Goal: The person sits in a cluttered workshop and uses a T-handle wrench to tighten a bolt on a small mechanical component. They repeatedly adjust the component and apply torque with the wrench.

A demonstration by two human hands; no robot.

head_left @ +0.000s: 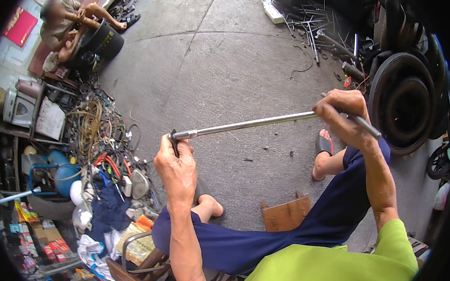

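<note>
Currently, a silver rod (257,122) is held across the centre, pinched by the left hand (177,166) at nine o'clock; a grey bar (367,127) is gripped by the right hand (346,116) at three. Beyond, a black bucket (106,42) is seen at ten.

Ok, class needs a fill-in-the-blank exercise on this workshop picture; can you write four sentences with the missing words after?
1. The left hand and right hand are at opposite ____ of the silver rod.
2. The camera wearer's trousers are dark ____.
3. The wearer's shirt is bright yellow-____.
4. The large black wheel is on the picture's ____ side.

Missing words: ends; blue; green; right.
</note>
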